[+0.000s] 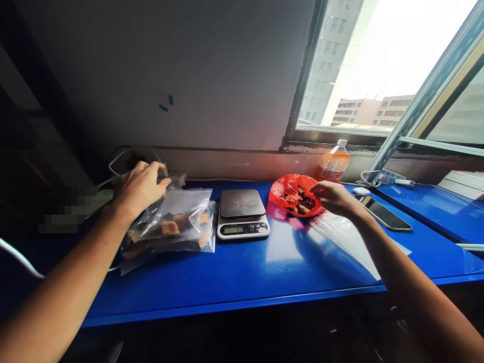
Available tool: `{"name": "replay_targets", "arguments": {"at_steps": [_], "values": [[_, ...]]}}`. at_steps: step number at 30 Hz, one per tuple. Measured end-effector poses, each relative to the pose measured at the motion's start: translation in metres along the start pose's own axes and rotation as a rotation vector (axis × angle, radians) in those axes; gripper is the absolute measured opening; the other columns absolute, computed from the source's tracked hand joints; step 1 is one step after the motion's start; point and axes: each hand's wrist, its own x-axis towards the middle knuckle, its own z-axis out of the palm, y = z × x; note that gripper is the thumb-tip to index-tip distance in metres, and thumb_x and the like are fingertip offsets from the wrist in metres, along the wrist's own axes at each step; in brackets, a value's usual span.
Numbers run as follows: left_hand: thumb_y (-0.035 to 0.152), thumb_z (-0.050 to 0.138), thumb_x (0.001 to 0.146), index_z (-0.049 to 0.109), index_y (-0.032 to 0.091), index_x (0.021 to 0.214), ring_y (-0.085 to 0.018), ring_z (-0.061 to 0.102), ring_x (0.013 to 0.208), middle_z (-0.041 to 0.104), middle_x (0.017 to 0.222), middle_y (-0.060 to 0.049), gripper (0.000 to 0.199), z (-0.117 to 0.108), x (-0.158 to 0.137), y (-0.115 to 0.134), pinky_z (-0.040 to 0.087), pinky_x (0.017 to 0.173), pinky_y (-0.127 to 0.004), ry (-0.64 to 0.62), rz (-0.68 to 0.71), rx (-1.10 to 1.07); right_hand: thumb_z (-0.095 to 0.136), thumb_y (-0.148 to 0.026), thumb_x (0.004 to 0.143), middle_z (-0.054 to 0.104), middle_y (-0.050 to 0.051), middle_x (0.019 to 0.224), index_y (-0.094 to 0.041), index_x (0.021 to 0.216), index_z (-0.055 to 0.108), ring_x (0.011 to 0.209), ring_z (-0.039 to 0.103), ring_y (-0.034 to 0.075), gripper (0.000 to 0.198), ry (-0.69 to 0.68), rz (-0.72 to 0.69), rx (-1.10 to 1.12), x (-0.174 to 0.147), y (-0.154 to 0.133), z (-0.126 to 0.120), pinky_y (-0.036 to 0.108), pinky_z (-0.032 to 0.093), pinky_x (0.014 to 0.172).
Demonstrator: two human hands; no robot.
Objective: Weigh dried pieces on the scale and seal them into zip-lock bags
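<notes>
My left hand (145,185) hovers over the far edge of some clear zip bags (181,206), its thumb and forefinger apart and nothing seen between them. Brown chunks (170,228) show through the plastic of these bags. To their right is a kitchen scale (242,214) with a dark plate and a lit display; only crumbs or scratches mark the plate. A red plastic bag (278,189), rolled open, holds dark brown dried pieces (301,204). At its right rim my right hand (335,197) has its fingers closed together, apparently pinching the rim; the fingertips are partly hidden.
Flat clear plastic bags (353,237) lie under my right forearm. A phone (387,213) and a white earphone case (361,191) are further right. Behind the red bag stands an orange drink bottle (335,162). White cables (113,164) run along the wall; the blue table (242,282) ends in front.
</notes>
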Motion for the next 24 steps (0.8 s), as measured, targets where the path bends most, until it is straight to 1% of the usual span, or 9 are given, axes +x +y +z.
{"name": "replay_targets", "arguments": {"at_steps": [2, 4, 6, 8, 10, 12, 16, 19, 24], "values": [[0.050, 0.062, 0.081, 0.068, 0.022, 0.099, -0.024, 0.062, 0.083, 0.066, 0.093, -0.006, 0.034, 0.003, -0.001, 0.027, 0.049, 0.080, -0.039, -0.139, -0.067, 0.160, 0.053, 0.000, 0.064, 0.070, 0.002, 0.071, -0.018, 0.074, 0.071, 0.060, 0.060, 0.012, 0.027, -0.125, 0.035, -0.020, 0.016, -0.006, 0.013, 0.022, 0.046, 0.059], [0.053, 0.048, 0.086, 0.066, 0.024, 0.110, -0.031, 0.062, 0.100, 0.068, 0.107, -0.009, 0.042, 0.009, -0.004, 0.056, 0.047, 0.085, -0.042, -0.560, -0.141, 0.368, 0.053, 0.001, 0.062, 0.071, 0.001, 0.071, -0.017, 0.073, 0.072, 0.062, 0.060, 0.012, 0.029, -0.195, 0.060, -0.043, 0.033, -0.009, 0.022, 0.021, 0.046, 0.061], [0.058, 0.039, 0.087, 0.070, 0.027, 0.103, -0.032, 0.064, 0.098, 0.071, 0.103, -0.008, 0.046, 0.016, -0.006, 0.076, 0.048, 0.081, -0.041, -0.905, -0.190, 0.404, 0.051, 0.000, 0.063, 0.072, 0.001, 0.072, -0.016, 0.073, 0.073, 0.066, 0.061, 0.013, 0.029, -0.233, 0.091, -0.072, 0.047, -0.010, 0.027, 0.021, 0.046, 0.064], [0.061, 0.032, 0.088, 0.072, 0.026, 0.091, -0.032, 0.067, 0.089, 0.072, 0.095, -0.008, 0.053, 0.022, -0.010, 0.086, 0.048, 0.076, -0.041, -1.068, -0.212, 0.409, 0.049, 0.001, 0.063, 0.073, 0.001, 0.075, -0.016, 0.078, 0.075, 0.069, 0.062, 0.013, 0.034, -0.267, 0.119, -0.095, 0.059, -0.010, 0.028, 0.019, 0.046, 0.065], [0.062, 0.030, 0.088, 0.071, 0.025, 0.090, -0.032, 0.067, 0.089, 0.073, 0.097, -0.009, 0.056, 0.024, -0.013, 0.086, 0.047, 0.078, -0.042, -1.087, -0.225, 0.401, 0.046, 0.001, 0.064, 0.074, 0.001, 0.083, -0.017, 0.085, 0.075, 0.073, 0.063, 0.012, 0.040, -0.301, 0.133, -0.111, 0.068, -0.010, 0.027, 0.017, 0.046, 0.065], [0.062, 0.033, 0.087, 0.069, 0.026, 0.102, -0.034, 0.065, 0.100, 0.071, 0.110, -0.009, 0.054, 0.022, -0.016, 0.082, 0.046, 0.085, -0.045, -1.055, -0.229, 0.376, 0.045, 0.000, 0.066, 0.073, 0.000, 0.087, -0.017, 0.089, 0.074, 0.074, 0.062, 0.011, 0.041, -0.328, 0.140, -0.135, 0.074, -0.009, 0.027, 0.016, 0.045, 0.065], [0.062, 0.034, 0.086, 0.063, 0.029, 0.118, -0.035, 0.055, 0.119, 0.067, 0.121, -0.008, 0.055, 0.019, -0.019, 0.074, 0.039, 0.098, -0.049, -1.047, -0.219, 0.349, 0.051, -0.004, 0.064, 0.068, 0.002, 0.069, -0.016, 0.074, 0.072, 0.063, 0.057, 0.012, 0.026, -0.373, 0.180, -0.250, 0.078, -0.005, 0.038, 0.020, 0.042, 0.058], [0.064, 0.033, 0.086, 0.060, 0.029, 0.124, -0.035, 0.054, 0.121, 0.067, 0.122, -0.009, 0.059, 0.020, -0.020, 0.071, 0.037, 0.100, -0.050, -1.055, -0.223, 0.351, 0.056, -0.006, 0.064, 0.060, 0.003, 0.057, -0.015, 0.061, 0.068, 0.056, 0.053, 0.013, 0.015, -0.389, 0.203, -0.330, 0.076, -0.002, 0.051, 0.022, 0.039, 0.055], [0.065, 0.041, 0.080, 0.063, 0.028, 0.121, -0.035, 0.062, 0.108, 0.070, 0.114, -0.010, 0.059, 0.022, -0.019, 0.064, 0.042, 0.093, -0.046, -1.116, -0.225, 0.333, 0.061, -0.008, 0.066, 0.058, 0.004, 0.055, -0.015, 0.054, 0.066, 0.057, 0.053, 0.013, 0.015, -0.342, 0.195, -0.384, 0.076, -0.004, 0.064, 0.024, 0.038, 0.057]]}}
